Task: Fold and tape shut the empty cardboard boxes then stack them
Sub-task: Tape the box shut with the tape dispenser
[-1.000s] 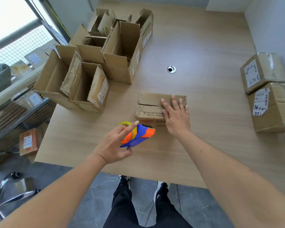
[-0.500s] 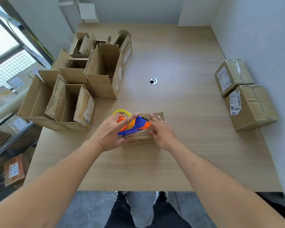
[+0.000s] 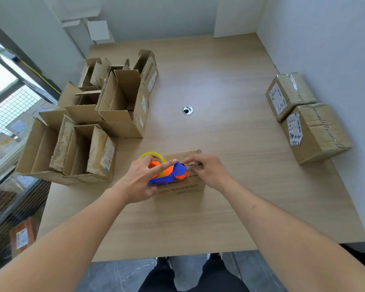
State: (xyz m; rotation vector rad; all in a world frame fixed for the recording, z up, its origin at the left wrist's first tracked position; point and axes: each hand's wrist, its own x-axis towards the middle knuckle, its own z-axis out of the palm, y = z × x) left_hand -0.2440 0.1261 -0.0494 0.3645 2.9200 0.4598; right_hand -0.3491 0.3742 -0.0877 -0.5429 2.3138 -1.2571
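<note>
A small folded cardboard box [image 3: 184,187] sits on the wooden table [image 3: 230,186] in front of me. My left hand [image 3: 142,181] grips a blue and orange tape dispenser [image 3: 170,174] with a yellow tape roll [image 3: 152,155], held over the box's top. My right hand [image 3: 209,170] rests on the right part of the box top, its curled fingertips at the dispenser's front end; the fingertips hide what they touch. Several open empty boxes [image 3: 89,131] stand at the left.
Two taped boxes [image 3: 303,119] with labels lie at the table's right edge by the wall. A round cable hole [image 3: 187,110] is in the table's middle. More parcels lie beyond the left edge near a window railing. My legs show below the near edge.
My left hand has brought the tape dispenser onto the box top. My right hand went from lying flat on the box to curling its fingers at the dispenser's front end.
</note>
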